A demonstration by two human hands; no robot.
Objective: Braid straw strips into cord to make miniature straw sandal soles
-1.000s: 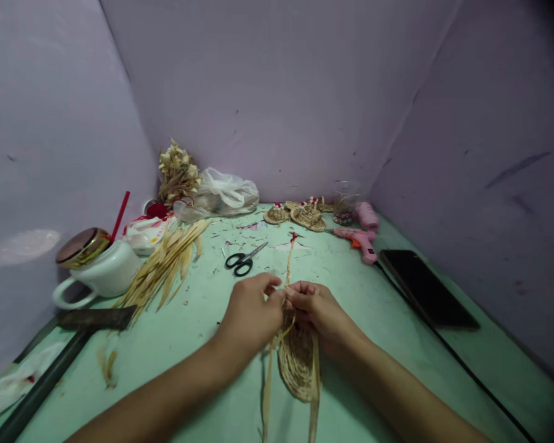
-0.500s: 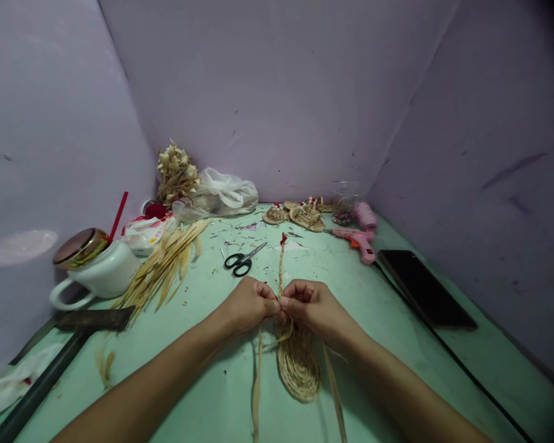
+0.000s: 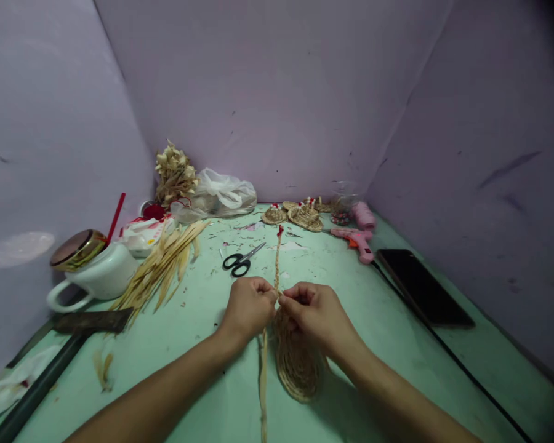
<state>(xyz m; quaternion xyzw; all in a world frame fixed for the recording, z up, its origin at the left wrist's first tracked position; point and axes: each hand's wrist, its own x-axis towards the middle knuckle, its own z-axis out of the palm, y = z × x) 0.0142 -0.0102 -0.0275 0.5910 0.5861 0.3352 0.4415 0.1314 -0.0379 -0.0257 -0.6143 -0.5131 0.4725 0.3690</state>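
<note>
A thin straw braid (image 3: 277, 264) runs up from between my hands to a red tie (image 3: 280, 231) at its far end. My left hand (image 3: 252, 306) pinches the braid's near end from the left, and a loose flat strand (image 3: 263, 381) hangs down below it. From the other side my right hand (image 3: 311, 311) pinches at the same spot, fingers closed on the strands. Under my right hand lies a coiled straw sole shape (image 3: 298, 369) on the table, its upper part partly covered. Exactly which strand each hand grips is hidden by the fingers.
Black-handled scissors (image 3: 242, 260) lie beyond my left hand. Dried strips (image 3: 170, 261), a white mug (image 3: 106, 271) and a hammer-like tool (image 3: 92, 320) are at left. A pink glue gun (image 3: 357, 241), phone (image 3: 422, 286) and cable (image 3: 461, 363) lie right; finished straw slippers (image 3: 305, 215) sit behind.
The hands stay together at the braid's end, with my left hand turned more upright. The strand that hung below my right hand is mostly out of sight. The view has shifted slightly.
</note>
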